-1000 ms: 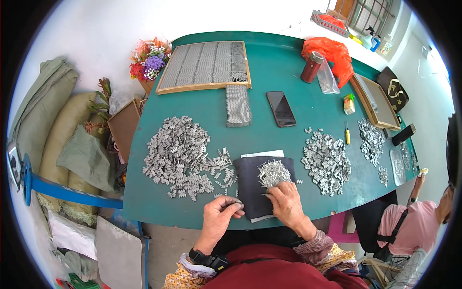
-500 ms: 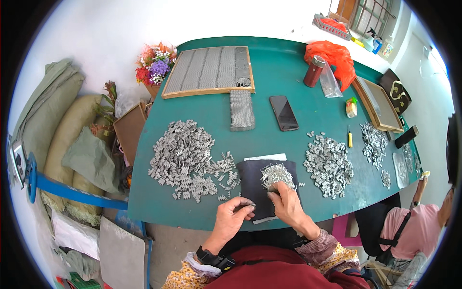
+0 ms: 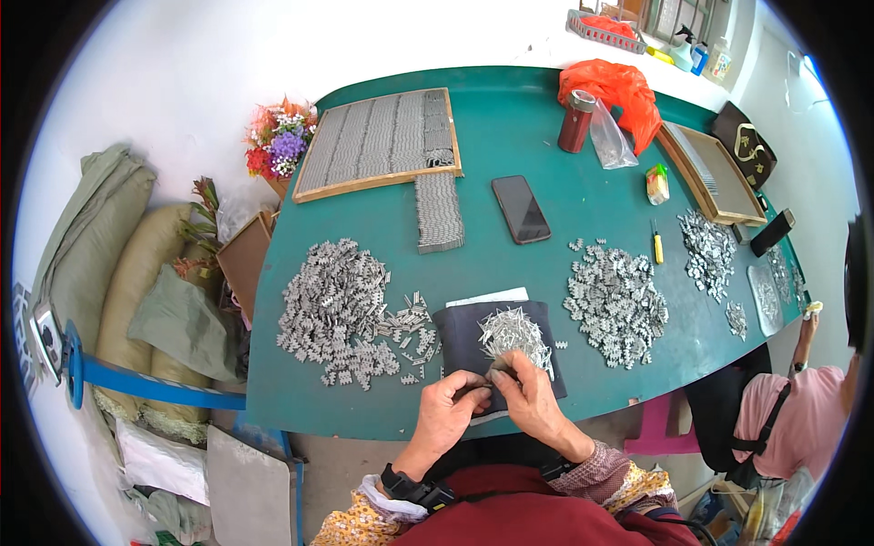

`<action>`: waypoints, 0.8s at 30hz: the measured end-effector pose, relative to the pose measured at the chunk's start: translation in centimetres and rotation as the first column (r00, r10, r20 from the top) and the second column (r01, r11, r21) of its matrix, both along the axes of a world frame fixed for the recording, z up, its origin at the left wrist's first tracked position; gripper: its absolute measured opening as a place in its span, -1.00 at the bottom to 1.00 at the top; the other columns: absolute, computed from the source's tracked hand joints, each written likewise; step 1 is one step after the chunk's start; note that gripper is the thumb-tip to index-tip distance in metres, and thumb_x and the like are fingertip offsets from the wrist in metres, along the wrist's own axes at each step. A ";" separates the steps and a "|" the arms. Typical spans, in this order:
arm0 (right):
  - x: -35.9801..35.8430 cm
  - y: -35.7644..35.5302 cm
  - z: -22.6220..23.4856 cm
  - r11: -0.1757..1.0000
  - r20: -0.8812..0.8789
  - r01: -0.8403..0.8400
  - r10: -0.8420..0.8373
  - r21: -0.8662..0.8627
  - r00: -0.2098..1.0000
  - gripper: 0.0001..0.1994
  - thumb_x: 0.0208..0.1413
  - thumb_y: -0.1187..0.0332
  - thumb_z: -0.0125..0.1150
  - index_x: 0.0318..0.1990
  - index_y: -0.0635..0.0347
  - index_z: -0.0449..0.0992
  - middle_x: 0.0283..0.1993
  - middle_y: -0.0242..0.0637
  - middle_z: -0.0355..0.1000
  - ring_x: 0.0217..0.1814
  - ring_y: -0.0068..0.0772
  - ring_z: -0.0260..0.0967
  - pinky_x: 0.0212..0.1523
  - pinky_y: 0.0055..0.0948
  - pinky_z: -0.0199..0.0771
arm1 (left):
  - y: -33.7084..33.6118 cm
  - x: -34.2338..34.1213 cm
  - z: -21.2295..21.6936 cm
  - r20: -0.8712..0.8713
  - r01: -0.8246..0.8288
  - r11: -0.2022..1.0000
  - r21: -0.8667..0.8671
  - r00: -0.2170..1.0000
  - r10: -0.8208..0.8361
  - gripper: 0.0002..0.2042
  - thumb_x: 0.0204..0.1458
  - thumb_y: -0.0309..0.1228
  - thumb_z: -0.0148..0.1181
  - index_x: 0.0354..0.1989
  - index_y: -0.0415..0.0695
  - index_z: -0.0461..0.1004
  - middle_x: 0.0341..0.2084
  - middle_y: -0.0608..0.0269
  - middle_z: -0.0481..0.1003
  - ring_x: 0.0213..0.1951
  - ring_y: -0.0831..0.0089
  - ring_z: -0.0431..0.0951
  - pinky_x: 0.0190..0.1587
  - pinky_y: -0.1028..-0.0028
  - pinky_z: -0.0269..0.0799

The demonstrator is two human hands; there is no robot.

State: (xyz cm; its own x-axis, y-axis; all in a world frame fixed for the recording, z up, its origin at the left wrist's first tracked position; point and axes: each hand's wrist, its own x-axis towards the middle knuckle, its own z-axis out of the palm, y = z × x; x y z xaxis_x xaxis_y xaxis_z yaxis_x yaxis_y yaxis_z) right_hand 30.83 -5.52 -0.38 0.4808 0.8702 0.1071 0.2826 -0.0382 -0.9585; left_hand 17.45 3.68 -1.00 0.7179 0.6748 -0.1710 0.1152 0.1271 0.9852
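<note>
My left hand (image 3: 448, 411) pinches something small near the front edge of the green table. My right hand (image 3: 530, 398) is closed too, its fingertips meeting the left ones; the tiny piece between them is mostly hidden. Just beyond the fingers, a heap of thin silver pins (image 3: 512, 331) lies on a dark cloth (image 3: 460, 332). To the left spreads a big pile of grey toothed metal pieces (image 3: 332, 305), with loose ones trailing toward the cloth. A second pile of similar pieces (image 3: 616, 305) lies right of the cloth.
Farther back lie a wooden tray of packed rows (image 3: 303, 194), a stacked strip of pieces (image 3: 439, 214) and a phone (image 3: 522, 209). A red flask (image 3: 575, 123), an orange bag (image 3: 619, 91) and a yellow-handled tool (image 3: 658, 247) are to the right. Another person (image 3: 787, 419) sits at the right.
My right hand has left the pin heap and come left and nearer, up to my left hand's fingertips. The view has shifted slightly.
</note>
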 end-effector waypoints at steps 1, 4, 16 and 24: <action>0.0 0.0 -0.2 1.000 -0.022 0.003 -0.003 0.002 1.000 -0.92 0.25 0.49 0.06 -0.20 0.33 0.38 -0.36 -0.21 0.45 -0.33 -0.45 0.39 -0.28 -0.43 0.41 | 0.0 0.0 -0.1 -0.001 0.001 1.000 -0.007 1.000 -0.001 -0.93 0.13 -0.62 0.20 -0.23 -0.33 0.54 -0.39 0.22 0.60 -0.36 0.55 0.62 -0.30 0.56 0.58; 0.1 -0.2 -0.5 1.000 -0.039 0.012 -0.012 -0.003 0.999 -0.93 0.25 0.49 0.07 -0.20 0.33 0.39 -0.35 -0.23 0.45 -0.32 -0.49 0.38 -0.27 -0.46 0.41 | 0.0 0.2 -0.2 0.004 0.007 1.000 -0.013 1.000 -0.007 -0.93 0.13 -0.62 0.20 -0.23 -0.33 0.54 -0.39 0.22 0.60 -0.36 0.54 0.62 -0.30 0.56 0.58; -0.4 -0.2 -0.1 0.990 0.551 -0.073 -0.007 0.123 0.834 -0.81 0.03 0.62 0.14 -0.17 0.31 0.41 -0.29 -0.09 0.40 -0.29 -0.02 0.37 -0.23 -0.21 0.34 | 0.4 -0.2 0.6 -0.079 -0.009 1.000 0.028 0.997 0.011 -0.92 0.13 -0.60 0.19 -0.24 -0.32 0.55 -0.43 0.21 0.60 -0.42 0.57 0.60 -0.35 0.56 0.55; -1.6 -0.2 0.6 0.974 0.854 -0.222 0.146 -0.037 0.500 -0.56 -0.21 0.55 0.17 -0.04 0.32 0.42 -0.07 -0.09 0.36 -0.15 -0.14 0.36 -0.08 -0.19 0.27 | 1.5 -1.8 -1.0 -0.050 -0.005 0.999 0.042 0.999 0.007 -0.93 0.15 -0.58 0.17 -0.24 -0.32 0.53 -0.46 0.27 0.56 -0.44 0.59 0.56 -0.38 0.58 0.50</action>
State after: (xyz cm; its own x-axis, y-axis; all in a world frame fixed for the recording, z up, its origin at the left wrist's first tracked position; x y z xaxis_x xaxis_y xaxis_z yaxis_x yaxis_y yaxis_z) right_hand 29.22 -5.73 0.22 -0.0422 0.8998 0.4343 0.9521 0.1680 -0.2555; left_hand 15.69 5.22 -2.02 0.7049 0.6864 -0.1788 0.1643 0.0871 0.9826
